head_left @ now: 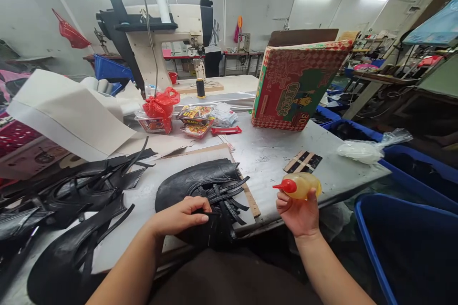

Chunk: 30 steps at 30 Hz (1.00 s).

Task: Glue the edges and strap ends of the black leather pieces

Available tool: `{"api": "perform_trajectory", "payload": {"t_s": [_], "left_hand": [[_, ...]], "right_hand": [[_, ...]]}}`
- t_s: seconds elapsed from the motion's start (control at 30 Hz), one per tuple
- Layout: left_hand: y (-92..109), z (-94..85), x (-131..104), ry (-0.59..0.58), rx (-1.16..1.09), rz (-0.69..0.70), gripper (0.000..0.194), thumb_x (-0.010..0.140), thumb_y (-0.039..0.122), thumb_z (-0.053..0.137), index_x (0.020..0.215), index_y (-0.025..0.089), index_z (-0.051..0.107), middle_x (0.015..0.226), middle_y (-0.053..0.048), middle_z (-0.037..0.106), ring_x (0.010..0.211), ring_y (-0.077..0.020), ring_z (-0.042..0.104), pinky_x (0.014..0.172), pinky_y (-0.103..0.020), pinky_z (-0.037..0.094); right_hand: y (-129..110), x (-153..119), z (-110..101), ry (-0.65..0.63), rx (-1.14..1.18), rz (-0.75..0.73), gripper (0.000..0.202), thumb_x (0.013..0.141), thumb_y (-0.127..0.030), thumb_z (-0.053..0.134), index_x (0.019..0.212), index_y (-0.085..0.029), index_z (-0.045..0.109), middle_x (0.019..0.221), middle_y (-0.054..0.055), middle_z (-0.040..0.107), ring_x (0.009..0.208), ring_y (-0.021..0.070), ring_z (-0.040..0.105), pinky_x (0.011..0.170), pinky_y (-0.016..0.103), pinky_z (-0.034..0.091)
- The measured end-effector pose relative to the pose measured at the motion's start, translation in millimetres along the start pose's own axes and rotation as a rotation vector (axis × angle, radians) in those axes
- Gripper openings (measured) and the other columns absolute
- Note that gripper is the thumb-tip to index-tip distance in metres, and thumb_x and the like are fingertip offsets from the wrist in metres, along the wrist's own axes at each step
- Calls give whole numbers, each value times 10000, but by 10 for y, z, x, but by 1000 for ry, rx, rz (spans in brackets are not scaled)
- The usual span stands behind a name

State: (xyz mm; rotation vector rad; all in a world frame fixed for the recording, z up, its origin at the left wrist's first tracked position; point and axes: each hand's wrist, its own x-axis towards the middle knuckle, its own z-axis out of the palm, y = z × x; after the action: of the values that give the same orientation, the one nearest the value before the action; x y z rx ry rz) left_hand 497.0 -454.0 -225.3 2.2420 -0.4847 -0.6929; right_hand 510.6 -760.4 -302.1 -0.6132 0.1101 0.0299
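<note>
In my right hand (299, 214) is a squeeze bottle (303, 186) of yellowish liquid, its red nozzle pointing left. It is held above the table's front edge. My left hand (186, 215) pinches a black strap end (213, 223) between thumb and fingers, at the near side of a black leather shoe upper (193, 176). Several thin straps stick out from the right of that upper, which lies on a pale board (250, 198). More black uppers (71, 243) with loose straps are spread to the left.
A red and green carton (286, 88) stands at the back right. Snack packets (195, 119) and a red plastic bag (161, 107) lie behind the board, near a sewing machine (153, 38). Blue bins (372, 228) line the right; a bag of white material (361, 151) sits near the table's corner.
</note>
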Motion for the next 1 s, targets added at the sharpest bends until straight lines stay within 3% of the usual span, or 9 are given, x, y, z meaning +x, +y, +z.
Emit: {"api": "perform_trajectory", "payload": {"t_s": [0.13, 0.23, 0.37, 0.5, 0.7, 1.0], "left_hand": [[163, 142, 99, 168, 33, -111, 188, 790, 361, 461, 784, 214, 578, 768, 15, 605, 817, -189, 486, 796, -293, 353], [282, 258, 204, 277, 15, -162, 183, 792, 334, 442, 785, 216, 582, 742, 10, 615, 795, -199, 506, 792, -317, 359], [344, 314, 280, 333, -81, -177, 175, 768, 315, 462, 768, 208, 600, 765, -8, 648, 787, -208, 532, 776, -328, 379], [313, 318, 292, 357, -143, -194, 178, 737, 335, 493, 743, 202, 611, 728, -4, 641, 757, -201, 535, 715, -300, 402], [291, 327, 316, 353, -173, -197, 200, 729, 370, 476, 697, 200, 576, 672, 8, 590, 689, -176, 513, 615, -257, 396], [310, 306, 323, 322, -233, -201, 230, 701, 409, 469, 681, 194, 547, 628, 17, 520, 599, -142, 437, 539, -235, 347]], "right_hand": [[30, -41, 50, 12, -77, -108, 445, 590, -576, 760, 909, -282, 662, 828, -14, 654, 521, 103, 501, 419, 220, 443], [46, -84, 93, 74, -162, -217, 482, 522, -503, 825, 909, -262, 666, 840, 10, 672, 603, 154, 585, 440, 239, 485], [35, -146, 171, 67, -260, -316, 555, 479, -406, 862, 971, -272, 644, 808, 4, 668, 684, 193, 624, 473, 253, 519], [33, -185, 215, 64, -312, -399, 525, 514, -340, 847, 986, -285, 623, 841, 3, 655, 712, 207, 623, 498, 282, 522], [96, -195, 156, 61, -431, -448, 485, 498, -396, 850, 911, -249, 643, 836, 26, 666, 765, 233, 627, 681, 384, 543], [137, -165, 63, 3, -539, -462, 438, 515, -326, 853, 892, -234, 651, 811, 35, 691, 751, 251, 647, 666, 385, 560]]}}
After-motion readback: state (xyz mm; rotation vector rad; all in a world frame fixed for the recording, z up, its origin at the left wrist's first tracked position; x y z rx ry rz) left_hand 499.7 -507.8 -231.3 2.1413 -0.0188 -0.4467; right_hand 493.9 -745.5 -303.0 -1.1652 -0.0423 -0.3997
